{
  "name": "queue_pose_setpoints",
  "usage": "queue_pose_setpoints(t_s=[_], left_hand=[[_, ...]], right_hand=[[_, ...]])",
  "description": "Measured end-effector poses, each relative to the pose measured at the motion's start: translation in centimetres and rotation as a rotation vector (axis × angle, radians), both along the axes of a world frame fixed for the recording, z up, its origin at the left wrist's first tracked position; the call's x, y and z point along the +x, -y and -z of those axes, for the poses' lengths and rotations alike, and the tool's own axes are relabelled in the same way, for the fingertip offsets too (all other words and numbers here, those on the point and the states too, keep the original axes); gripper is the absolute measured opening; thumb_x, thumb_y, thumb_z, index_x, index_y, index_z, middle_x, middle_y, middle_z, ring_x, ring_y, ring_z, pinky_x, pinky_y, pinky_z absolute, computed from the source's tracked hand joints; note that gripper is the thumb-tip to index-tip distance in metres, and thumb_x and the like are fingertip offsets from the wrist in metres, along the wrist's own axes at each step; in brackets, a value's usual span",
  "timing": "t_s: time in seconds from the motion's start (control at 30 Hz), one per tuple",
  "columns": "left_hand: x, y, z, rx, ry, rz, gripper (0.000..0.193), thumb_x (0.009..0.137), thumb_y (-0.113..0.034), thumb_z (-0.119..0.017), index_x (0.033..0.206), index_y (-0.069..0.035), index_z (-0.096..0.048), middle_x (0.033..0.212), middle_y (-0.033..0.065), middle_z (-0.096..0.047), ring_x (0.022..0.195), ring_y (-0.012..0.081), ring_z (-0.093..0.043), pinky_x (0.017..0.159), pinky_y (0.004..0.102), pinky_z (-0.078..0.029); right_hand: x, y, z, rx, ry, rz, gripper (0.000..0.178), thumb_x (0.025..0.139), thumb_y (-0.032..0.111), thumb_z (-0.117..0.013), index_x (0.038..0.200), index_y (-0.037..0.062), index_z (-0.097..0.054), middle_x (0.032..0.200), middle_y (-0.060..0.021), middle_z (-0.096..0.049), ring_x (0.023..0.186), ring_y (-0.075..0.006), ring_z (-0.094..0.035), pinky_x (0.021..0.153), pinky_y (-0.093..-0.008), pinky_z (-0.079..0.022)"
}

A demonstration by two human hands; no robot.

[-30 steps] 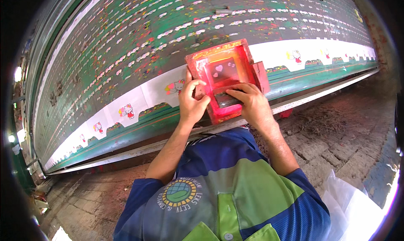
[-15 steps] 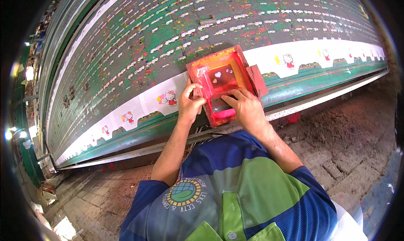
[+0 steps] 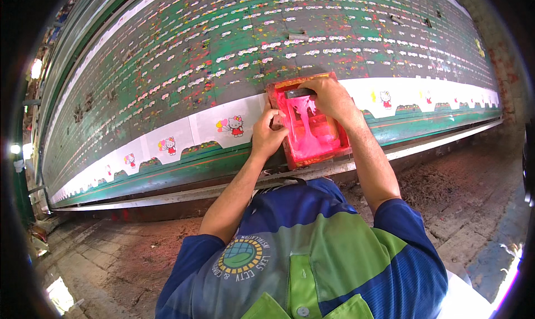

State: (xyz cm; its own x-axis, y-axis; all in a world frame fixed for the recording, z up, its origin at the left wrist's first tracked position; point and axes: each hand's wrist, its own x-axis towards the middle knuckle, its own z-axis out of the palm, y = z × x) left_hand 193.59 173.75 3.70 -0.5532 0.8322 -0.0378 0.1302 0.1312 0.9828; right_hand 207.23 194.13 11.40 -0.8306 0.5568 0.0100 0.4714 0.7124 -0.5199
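Note:
A red, ink-stained screen printing frame [image 3: 319, 161] lies over the near white printed strip at the centre. My left hand [image 3: 269, 134] grips its left side, thumb and fingers curled at the edge. At the frame's far end, my right hand [image 3: 330, 96] is closed on a dark-edged squeegee [image 3: 300, 94], partly hidden under the fingers. Wet pink ink [image 3: 307, 136] streaks down the mesh from the squeegee and pools at the near end.
The long sloping green table [image 3: 223, 40] carries many rows of small prints. White scalloped paper [image 3: 206, 130] with cartoon cat pictures runs along its near edge on both sides of the frame. A pale metal rail [image 3: 167, 199] borders the table above a dirty brick floor [image 3: 111, 246].
My right hand has moved with the squeegee from the frame's near end to its far end. Pink ink now covers much of the mesh. My left hand stays at the left side.

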Motion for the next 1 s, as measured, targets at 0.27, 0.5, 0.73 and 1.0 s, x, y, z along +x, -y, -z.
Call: queue_pose_setpoints(t_s=[0.27, 0.5, 0.73, 1.0], left_hand=[[0.1, 0.1, 1.2, 0.025, -0.009, -0.011, 0.037, 0.078, 0.005, -0.078, 0.112, -0.005, -0.066, 0.172, 0.0164, -0.056, 0.106, 0.0177, -0.077, 0.084, 0.0329, -0.060], [0.3, -0.3, 0.2, 0.039, -0.009, -0.023, 0.038, 0.074, 0.004, -0.080, 0.109, -0.003, -0.067, 0.175, 0.0288, -0.048, 0.138, 0.0287, -0.070, 0.101, 0.0376, -0.059], [8.8, -6.7, -2.9, 0.144, -0.113, 0.006, 0.035, 0.075, 0.006, -0.077, 0.108, -0.002, -0.071, 0.179, 0.0330, -0.037, 0.160, 0.0399, -0.051, 0.112, 0.0407, -0.055], [18.1, -16.4, -0.6, 0.114, -0.078, 0.048, 0.036, 0.076, 0.004, -0.078, 0.110, -0.005, -0.069, 0.179, 0.0346, -0.036, 0.162, 0.0393, -0.049, 0.118, 0.0417, -0.051]], right_hand=[[7.4, 8.7, -0.8, -0.008, 0.020, 0.047, 0.056, 0.083, -0.009, -0.065, 0.132, 0.0136, -0.082, 0.126, -0.0130, -0.077, 0.125, -0.0378, -0.071, 0.107, -0.0477, -0.060], [9.6, 10.3, -1.1, 0.036, -0.027, 0.036, 0.056, 0.082, -0.008, -0.069, 0.132, 0.0123, -0.081, 0.131, -0.0106, -0.076, 0.127, -0.0346, -0.070, 0.109, -0.0477, -0.060], [17.7, 2.7, -2.1, -0.022, -0.105, 0.045, 0.056, 0.079, -0.010, -0.068, 0.129, 0.0109, -0.082, 0.130, -0.0116, -0.076, 0.124, -0.0361, -0.071, 0.107, -0.0476, -0.061], [27.8, -5.9, -1.4, 0.001, -0.054, 0.068, 0.058, 0.077, -0.010, -0.070, 0.130, 0.0110, -0.082, 0.133, -0.0106, -0.075, 0.129, -0.0372, -0.068, 0.112, -0.0477, -0.058]])
